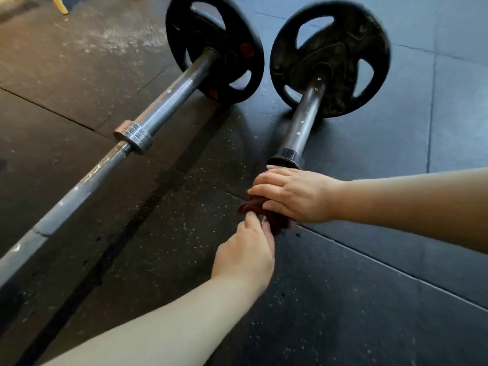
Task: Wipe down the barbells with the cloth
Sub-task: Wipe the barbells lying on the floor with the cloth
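- Barbells: 2 total, both on floor: left barbell (87,178), right barbell (306,120).
- Wt plates: 2 in view, 1 per bar: left plate (186,35), right plate (343,62).
- Collars: 2, 1 per bar: chrome collar (133,136), dark collar (286,158).
- Red labels (247,50): 2, both on left plate.
- Grip openings (314,30): 3 seen in right plate; left plate qty not confirmed, part hidden.
- Cloth (249,207): 1 pc, dark red.
- Hands: 2, i.e. left hand (245,254), right hand (293,196).
- Forearms (158,326): 2, 1 per hand.
- Yellow pieces (60,5) at top edge: 2, type unclear.

Head view looks steeply down, close over floor (369,299).
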Available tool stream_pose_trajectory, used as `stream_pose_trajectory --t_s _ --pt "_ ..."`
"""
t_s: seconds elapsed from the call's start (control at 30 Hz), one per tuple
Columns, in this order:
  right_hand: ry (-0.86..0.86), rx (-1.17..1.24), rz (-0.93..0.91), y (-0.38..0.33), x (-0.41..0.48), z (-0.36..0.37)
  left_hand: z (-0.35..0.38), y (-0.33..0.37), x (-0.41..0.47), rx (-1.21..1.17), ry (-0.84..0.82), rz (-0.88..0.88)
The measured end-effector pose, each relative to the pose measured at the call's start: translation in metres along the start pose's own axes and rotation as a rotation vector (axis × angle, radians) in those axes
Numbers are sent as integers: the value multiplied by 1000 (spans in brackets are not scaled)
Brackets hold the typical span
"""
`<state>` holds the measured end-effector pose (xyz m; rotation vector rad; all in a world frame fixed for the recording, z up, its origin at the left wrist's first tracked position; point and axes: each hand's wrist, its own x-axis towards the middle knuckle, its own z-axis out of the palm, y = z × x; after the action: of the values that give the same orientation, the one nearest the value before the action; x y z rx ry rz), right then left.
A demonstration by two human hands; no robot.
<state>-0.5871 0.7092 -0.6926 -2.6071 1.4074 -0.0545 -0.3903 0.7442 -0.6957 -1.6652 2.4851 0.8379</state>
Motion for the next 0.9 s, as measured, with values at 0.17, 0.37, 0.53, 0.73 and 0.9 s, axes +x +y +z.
stream_pose_trajectory --t_s 0.17,0.37,0.53,0.73,0.9 --pt "-221 3 207 -31 6 -3 -9 1 9 -37 -118 14" --pt "-332 -231 11 -39 16 -23 -34 -11 29 167 -413 108" --pt "-53 -171 -28 -8 32 -8 -37 -12 38 236 -393 172" --pt "111 -79 -53 -6 35 12 -32 -11 27 220 -304 203" --pt "313 -134 -265 25 43 9 -32 -4 25 97 -282 94"
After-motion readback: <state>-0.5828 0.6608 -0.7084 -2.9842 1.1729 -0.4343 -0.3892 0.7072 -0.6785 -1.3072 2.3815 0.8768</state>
